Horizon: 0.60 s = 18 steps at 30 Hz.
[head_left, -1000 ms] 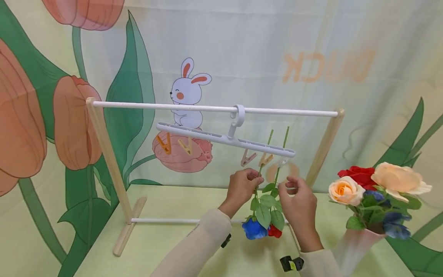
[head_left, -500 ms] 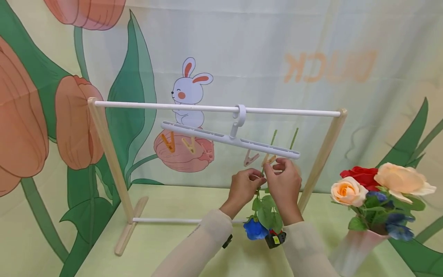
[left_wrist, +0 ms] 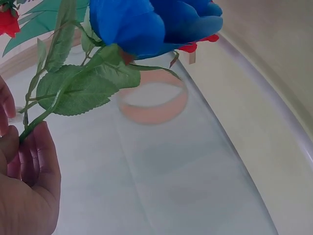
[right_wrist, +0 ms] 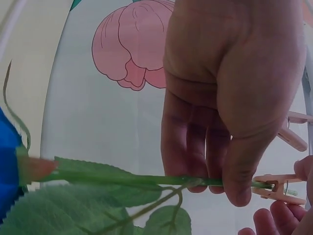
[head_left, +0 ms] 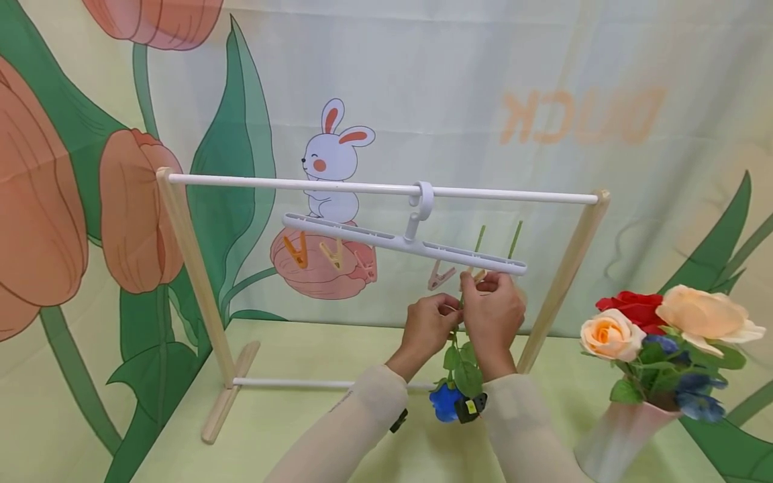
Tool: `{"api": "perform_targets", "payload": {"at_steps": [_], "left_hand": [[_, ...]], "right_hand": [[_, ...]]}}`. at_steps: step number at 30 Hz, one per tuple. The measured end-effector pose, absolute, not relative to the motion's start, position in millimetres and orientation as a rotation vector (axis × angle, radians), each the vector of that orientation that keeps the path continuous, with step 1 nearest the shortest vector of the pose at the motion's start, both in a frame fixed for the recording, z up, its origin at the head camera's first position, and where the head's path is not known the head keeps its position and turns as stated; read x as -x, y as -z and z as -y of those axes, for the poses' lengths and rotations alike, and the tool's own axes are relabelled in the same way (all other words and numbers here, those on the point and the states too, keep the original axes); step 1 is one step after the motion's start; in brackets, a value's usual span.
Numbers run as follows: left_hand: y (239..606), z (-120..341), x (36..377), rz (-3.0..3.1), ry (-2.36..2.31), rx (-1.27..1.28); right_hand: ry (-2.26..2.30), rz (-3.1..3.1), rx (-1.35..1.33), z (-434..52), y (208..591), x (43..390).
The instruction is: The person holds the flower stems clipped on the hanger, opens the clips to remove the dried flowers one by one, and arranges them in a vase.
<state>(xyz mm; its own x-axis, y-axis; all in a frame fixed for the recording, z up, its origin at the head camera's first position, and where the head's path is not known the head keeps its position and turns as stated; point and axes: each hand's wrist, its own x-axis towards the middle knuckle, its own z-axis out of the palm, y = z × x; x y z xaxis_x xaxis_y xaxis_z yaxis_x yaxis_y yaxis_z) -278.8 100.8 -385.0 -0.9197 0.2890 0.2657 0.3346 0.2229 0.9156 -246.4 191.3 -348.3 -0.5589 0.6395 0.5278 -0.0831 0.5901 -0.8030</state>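
Note:
My left hand [head_left: 425, 329] pinches the green stem [right_wrist: 117, 178] of an artificial blue rose [head_left: 445, 402], which hangs head down. Just above it, my right hand [head_left: 495, 308] pinches a pale orange clothespin [right_wrist: 279, 188] under the right part of a tilted grey hanger [head_left: 374, 238]. In the right wrist view the stem runs into this clothespin, with right thumb and fingers on either side. Two stem ends rise behind the hanger. Red petals [left_wrist: 188, 47] show behind the blue rose in the left wrist view; in the head view the right wrist hides them.
The hanger hooks over the white top bar [head_left: 272, 183] of a wooden rack. A pinkish clothespin [head_left: 441, 275], an orange one [head_left: 296, 251] and a yellow one [head_left: 332, 255] hang from it too. At right stands a pink-white vase [head_left: 622, 436] of artificial flowers.
My right hand has moved left and up from beside the second stem to the pale orange clothespin and now pinches it. My left hand stays on the blue rose's stem.

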Motion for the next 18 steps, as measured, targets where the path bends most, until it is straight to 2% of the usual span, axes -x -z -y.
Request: {"api": "perform_targets", "payload": {"at_steps": [18], "left_hand": [[384.2,-97.7,279.2,2.442,1.803,0.604]], "right_hand": [[-1.032,1.829,0.462,-189.4,351.6,252.8]]}}
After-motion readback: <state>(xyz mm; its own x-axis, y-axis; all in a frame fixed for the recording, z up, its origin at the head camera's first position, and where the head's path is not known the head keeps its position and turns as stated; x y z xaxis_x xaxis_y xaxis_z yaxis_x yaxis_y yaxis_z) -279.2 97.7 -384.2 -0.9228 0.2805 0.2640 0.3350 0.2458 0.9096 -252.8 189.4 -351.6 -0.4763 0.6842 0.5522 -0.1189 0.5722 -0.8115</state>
